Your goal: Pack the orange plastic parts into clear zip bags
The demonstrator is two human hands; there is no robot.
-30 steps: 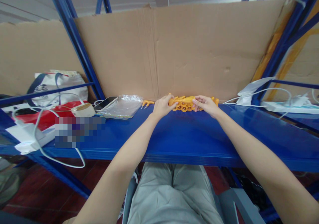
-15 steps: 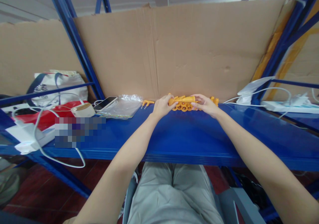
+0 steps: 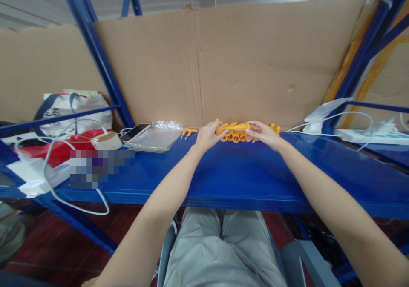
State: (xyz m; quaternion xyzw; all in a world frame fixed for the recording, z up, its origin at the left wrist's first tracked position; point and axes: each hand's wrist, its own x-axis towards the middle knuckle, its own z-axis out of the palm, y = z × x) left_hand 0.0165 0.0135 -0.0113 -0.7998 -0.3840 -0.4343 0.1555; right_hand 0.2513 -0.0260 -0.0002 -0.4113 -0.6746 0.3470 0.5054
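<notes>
A yellow tapered plastic piece [image 3: 240, 127] lies crosswise between my two hands, its wide round end to the right. My left hand [image 3: 207, 139] is closed around its left end, with the thumb pointing right. At the wide end, my right hand [image 3: 262, 133] grips with thumb and fingers. Just behind and below sits a pile of hollow yellow plastic pieces [image 3: 235, 137], their round openings facing me. More yellow pieces [image 3: 275, 128] show past my right hand. To the left of my left hand lies a yellow handle-shaped piece [image 3: 191, 131] with metal screw-like prongs.
A cardboard panel [image 3: 255, 65] stands behind the blue shelf [image 3: 243, 180]. Leftward are a clear plastic bag [image 3: 156, 139], a phone [image 3: 136, 132], a white charger [image 3: 107, 141] and cables. A white power strip [image 3: 373, 136] lies at right. Blue posts [image 3: 99, 61] rise at both sides.
Both hands stay in place on the yellow tapered piece. Only the fingers of my right hand have shifted very slightly at its wide end.
</notes>
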